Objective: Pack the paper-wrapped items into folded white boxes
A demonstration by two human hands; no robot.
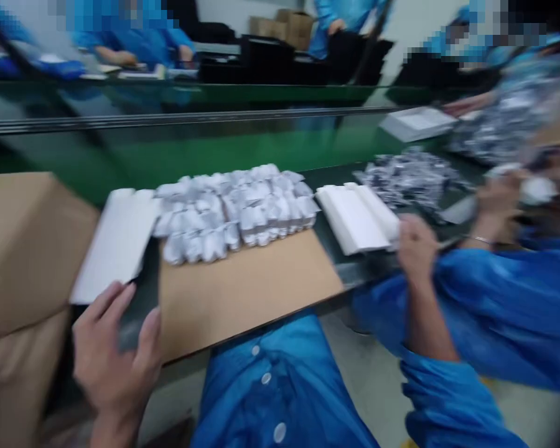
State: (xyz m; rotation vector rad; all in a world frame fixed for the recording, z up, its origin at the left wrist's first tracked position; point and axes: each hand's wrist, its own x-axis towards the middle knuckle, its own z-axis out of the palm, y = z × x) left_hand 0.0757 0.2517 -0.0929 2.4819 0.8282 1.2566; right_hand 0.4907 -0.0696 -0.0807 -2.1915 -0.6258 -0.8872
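My left hand (116, 348) has its fingers spread and holds nothing, just below the near end of a white flat stack (116, 242). My right hand (416, 246) is curled at the right end of a second white stack (357, 218); whether it grips anything is hidden by blur. Between the two stacks lies a brown cardboard sheet (247, 292). On its far part, rows of small white wrapped bundles (238, 211) sit packed side by side.
A large cardboard box (28, 249) stands at the left. Loose silvery pieces (410, 177) and a white tray (417, 123) lie at the right. Close by on the right, a co-worker's hand (497, 202) is at work. Other people in blue sit beyond the green conveyor (214, 146).
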